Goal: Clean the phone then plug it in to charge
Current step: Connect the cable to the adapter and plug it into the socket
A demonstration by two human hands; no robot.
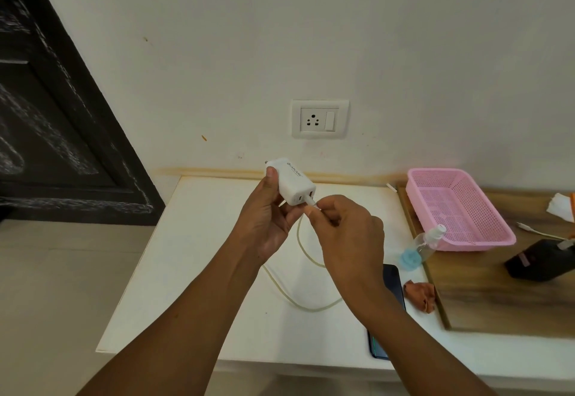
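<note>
The left hand (267,218) grips the charger (291,182), its prongs aimed up toward the wall socket (320,119) directly above. The right hand (345,233) pinches the cable plug (312,203) at its port. The phone (392,283) lies near the surface's front edge, under the right forearm.

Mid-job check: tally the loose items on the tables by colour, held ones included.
White: 3: plastic charger adapter, charging cable, crumpled tissue
Pink: 1: perforated plastic basket
Black: 2: flat phone, boxy device
Clear: 1: spray bottle
Brown: 1: crumpled cloth
Total: 8
</note>
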